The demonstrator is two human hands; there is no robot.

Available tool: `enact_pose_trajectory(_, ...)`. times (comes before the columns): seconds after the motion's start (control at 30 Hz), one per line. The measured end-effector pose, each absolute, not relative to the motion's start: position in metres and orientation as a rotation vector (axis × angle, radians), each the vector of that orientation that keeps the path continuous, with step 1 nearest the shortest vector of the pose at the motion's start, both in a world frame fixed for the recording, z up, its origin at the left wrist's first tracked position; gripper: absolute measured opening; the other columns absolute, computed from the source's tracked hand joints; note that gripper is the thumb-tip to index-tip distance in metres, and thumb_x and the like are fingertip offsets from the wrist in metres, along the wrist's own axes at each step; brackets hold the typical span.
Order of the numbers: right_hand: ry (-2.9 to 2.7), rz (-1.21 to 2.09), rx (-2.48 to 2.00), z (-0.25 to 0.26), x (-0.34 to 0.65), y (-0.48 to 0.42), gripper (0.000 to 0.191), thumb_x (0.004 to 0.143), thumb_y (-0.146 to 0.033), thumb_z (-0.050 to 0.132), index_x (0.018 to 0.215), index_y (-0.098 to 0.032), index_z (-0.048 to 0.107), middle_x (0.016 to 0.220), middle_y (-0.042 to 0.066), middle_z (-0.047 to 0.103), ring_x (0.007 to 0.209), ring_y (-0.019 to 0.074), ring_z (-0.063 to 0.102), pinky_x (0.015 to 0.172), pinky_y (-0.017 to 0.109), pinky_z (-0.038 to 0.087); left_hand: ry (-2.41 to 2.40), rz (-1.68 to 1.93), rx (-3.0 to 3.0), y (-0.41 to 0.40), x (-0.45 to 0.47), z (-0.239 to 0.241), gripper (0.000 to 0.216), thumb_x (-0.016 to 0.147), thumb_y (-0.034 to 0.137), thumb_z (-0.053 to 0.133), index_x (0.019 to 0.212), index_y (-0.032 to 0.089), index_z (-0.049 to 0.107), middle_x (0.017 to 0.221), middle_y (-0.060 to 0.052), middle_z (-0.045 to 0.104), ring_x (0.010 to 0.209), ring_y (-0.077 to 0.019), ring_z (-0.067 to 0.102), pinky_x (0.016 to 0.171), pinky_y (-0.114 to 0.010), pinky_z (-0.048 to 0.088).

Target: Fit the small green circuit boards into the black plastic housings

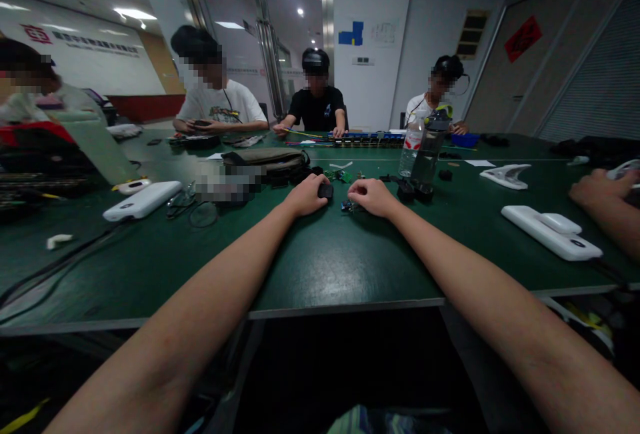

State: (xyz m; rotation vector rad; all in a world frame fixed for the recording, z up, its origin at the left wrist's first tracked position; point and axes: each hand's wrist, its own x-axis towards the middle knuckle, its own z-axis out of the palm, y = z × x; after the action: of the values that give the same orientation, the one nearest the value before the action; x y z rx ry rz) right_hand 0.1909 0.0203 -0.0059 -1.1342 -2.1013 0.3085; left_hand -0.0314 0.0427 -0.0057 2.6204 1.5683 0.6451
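Observation:
Both my arms reach out over the green table [320, 267]. My left hand [306, 195] is closed on a small black block-shaped piece [325, 191], its thumb and fingers around the near side. A short way to the right, my right hand [373, 197] has its fingers curled together in a pinch. Just under those fingertips is a small blue electronic part [347, 206]; whether the fingers grip it or only touch it I cannot tell. Behind the hands lie several small green circuit boards [340, 175].
A clear bottle [411, 151] and a dark bottle [431, 154] stand right of my hands. White power banks lie at left [143, 201] and right [550, 233]. A grey bag [270, 161] sits behind my left hand. Several people sit around the table; a co-worker's hand [605, 187] is at far right.

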Motion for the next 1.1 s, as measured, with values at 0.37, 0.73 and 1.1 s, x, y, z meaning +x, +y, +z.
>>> enact_pose_trajectory(0.37, -2.047, 0.565, -1.083, -0.013, 0.190, 0.028, 0.026, 0.074, -0.003, 0.062, 0.091, -0.016, 0.075, 0.081, 0.003, 0.075, 0.077, 0.0143, 0.070, 0.076, 0.026, 0.054, 1.530, 0.669, 2.641, 0.046, -0.032, -0.009, 0.043, 0.071, 0.023, 0.063, 0.114, 0.020, 0.058, 0.114, -0.010, 0.060, 0.107, -0.0281, 0.062, 0.099, -0.041, 0.051)
enact_pose_trajectory(0.73, -2.032, 0.551, -1.053, -0.017, 0.190, 0.030, 0.024, 0.077, 0.000, 0.061, 0.088, -0.015, 0.076, 0.086, 0.006, 0.077, 0.081, 0.0156, 0.072, 0.080, 0.028, 0.055, 1.409, 0.708, 2.672, 0.044, -0.031, -0.007, 0.039, 0.068, 0.019, 0.062, 0.107, 0.020, 0.055, 0.110, -0.009, 0.059, 0.106, -0.0270, 0.061, 0.098, -0.040, 0.051)
enact_pose_trajectory(1.1, -2.119, 0.394, -1.130, -0.013, 0.193, 0.029, 0.021, 0.080, -0.003, 0.060, 0.085, -0.015, 0.077, 0.067, 0.000, 0.069, 0.067, 0.0121, 0.060, 0.070, 0.023, 0.043, 1.303, 0.755, 2.668, 0.045, -0.028, -0.007, 0.036, 0.065, 0.018, 0.061, 0.100, 0.019, 0.052, 0.107, -0.009, 0.058, 0.104, -0.0271, 0.060, 0.097, -0.041, 0.049)
